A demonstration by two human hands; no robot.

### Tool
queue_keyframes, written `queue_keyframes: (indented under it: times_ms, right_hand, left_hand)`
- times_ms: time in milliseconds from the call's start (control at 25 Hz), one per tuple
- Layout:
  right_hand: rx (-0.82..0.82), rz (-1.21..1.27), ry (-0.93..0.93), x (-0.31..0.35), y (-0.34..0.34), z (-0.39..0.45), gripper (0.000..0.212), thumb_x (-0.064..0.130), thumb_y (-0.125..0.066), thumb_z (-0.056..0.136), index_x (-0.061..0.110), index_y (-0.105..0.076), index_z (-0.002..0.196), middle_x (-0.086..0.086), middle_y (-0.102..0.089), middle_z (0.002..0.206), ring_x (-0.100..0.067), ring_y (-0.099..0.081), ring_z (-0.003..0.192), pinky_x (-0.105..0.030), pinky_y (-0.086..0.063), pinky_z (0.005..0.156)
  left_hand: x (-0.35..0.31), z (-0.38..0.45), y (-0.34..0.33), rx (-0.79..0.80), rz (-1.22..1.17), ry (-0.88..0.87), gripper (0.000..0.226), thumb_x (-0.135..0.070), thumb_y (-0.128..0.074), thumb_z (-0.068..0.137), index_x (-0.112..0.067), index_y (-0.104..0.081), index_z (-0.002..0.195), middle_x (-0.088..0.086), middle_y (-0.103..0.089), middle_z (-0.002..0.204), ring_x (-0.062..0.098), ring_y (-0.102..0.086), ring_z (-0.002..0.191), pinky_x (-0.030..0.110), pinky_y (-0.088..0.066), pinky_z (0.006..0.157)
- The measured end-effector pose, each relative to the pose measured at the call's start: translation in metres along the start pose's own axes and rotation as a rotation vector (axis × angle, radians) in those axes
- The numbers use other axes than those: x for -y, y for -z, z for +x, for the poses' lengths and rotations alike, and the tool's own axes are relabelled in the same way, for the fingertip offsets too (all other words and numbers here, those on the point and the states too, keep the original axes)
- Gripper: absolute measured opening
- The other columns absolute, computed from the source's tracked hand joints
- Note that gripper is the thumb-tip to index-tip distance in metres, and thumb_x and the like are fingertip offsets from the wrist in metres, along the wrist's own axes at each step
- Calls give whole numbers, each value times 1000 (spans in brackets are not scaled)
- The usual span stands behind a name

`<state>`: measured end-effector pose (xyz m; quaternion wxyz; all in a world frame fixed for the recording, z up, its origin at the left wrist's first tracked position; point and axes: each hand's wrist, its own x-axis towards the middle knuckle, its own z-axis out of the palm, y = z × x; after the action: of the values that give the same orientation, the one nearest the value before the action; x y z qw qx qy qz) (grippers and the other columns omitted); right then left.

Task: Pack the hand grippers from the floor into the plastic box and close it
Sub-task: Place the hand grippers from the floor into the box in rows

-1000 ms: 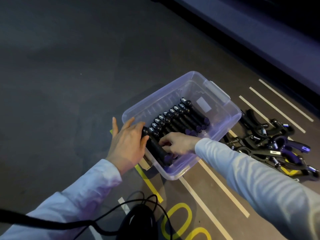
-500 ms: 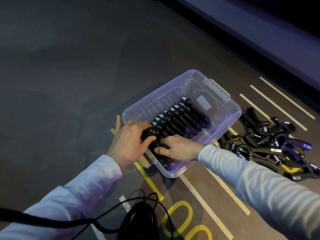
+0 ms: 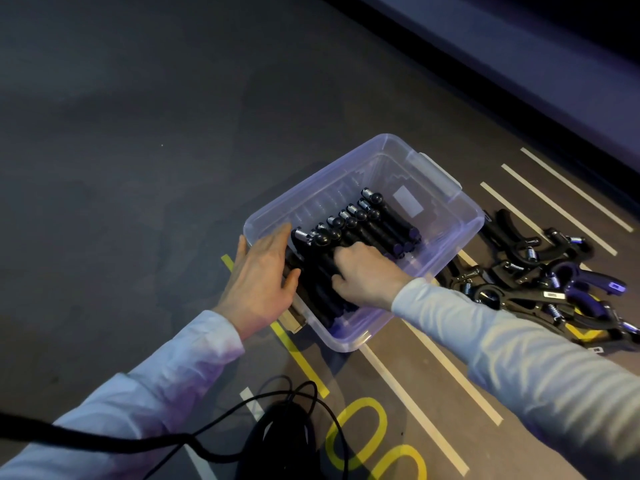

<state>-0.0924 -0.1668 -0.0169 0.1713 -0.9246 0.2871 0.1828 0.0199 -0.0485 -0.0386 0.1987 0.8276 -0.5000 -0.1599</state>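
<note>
Left hand fingers straight, pressing against spring end of nearest hand gripper at near-left wall of plastic box; right hand curled over handles, pushing row together

Grippers likely stiff, moderately heavy, springy; foam handles give best hold, metal coils apt to snag neighbours

Box thin, clear, probably slides on floor if shoved

Free room at box far-right end; loose pile lies on floor right of box, tangled; lid not seen
</note>
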Motion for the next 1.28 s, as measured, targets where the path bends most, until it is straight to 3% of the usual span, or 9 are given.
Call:
queue_keyframes:
  times_ms: [120,240,320,440,520,600,840,960,1280]
  right_hand:
    - [-40,-66,13,23,-5,4,30,7,-48,85,0,-57,113,-20,-59,119,-40,-56,112,-38,-48,86]
    - [-76,-104,31,30,-18,3,34,11,-45,89,1,-49,120,-19,-59,120,-38,-55,113,-38,-45,87]
    - [52,59,-16,24,-28,3,49,22,-40,94,1,-31,137,-22,-46,137,-40,-48,122,-40,-40,96]
    - [316,390,-81,11,-39,9,70,38,-36,96,28,7,151,-12,-7,158,-35,-21,142,-41,-21,116]
    - [342,438,-101,7,-41,12,73,44,-37,94,39,14,147,-10,-9,155,-36,-22,141,-46,-21,116]
    - [296,382,-98,8,-42,12,76,44,-37,94,38,17,146,-13,-13,150,-40,-23,137,-48,-23,114]
    - [255,209,-59,7,-40,14,81,51,-35,94,26,20,148,-12,-8,151,-40,-21,136,-49,-26,110]
    - [199,165,-43,9,-39,18,82,46,-40,94,22,16,149,-15,-13,148,-44,-34,128,-48,-34,104]
    - [182,158,-76,-3,-41,20,88,44,-50,88,15,4,151,-14,-19,150,-40,-41,128,-43,-39,103]
  left_hand:
    - [1,1,0,-32,-41,-14,60,-8,-53,88,-7,-27,143,8,-45,139,24,-38,130,37,-6,113]
    - [5,2,0,-59,-87,-8,60,4,-45,85,-5,-28,142,10,-42,141,26,-38,131,34,-7,114]
    - [7,3,-1,-55,-88,-10,61,6,-42,84,-6,-28,142,10,-41,142,24,-35,133,35,-7,114]
    - [11,3,-3,-53,-83,-28,61,6,-40,85,-9,-29,142,7,-42,142,20,-33,134,26,-3,110]
    - [12,4,-2,-60,-87,-30,60,6,-40,85,-11,-30,142,6,-43,142,19,-33,134,21,-2,107]
    - [11,4,-2,-62,-95,-28,60,6,-40,85,-12,-32,141,6,-45,141,20,-35,133,21,-4,106]
    - [6,3,1,-17,-36,-17,47,-8,-48,90,-12,-40,136,6,-49,136,21,-38,130,39,-13,111]
    - [6,3,2,48,56,-12,46,-20,-49,92,-14,-41,137,3,-45,140,18,-32,134,44,-9,113]
    - [2,1,3,87,65,16,46,-23,-45,94,-14,-38,139,1,-41,143,16,-25,136,47,-7,113]
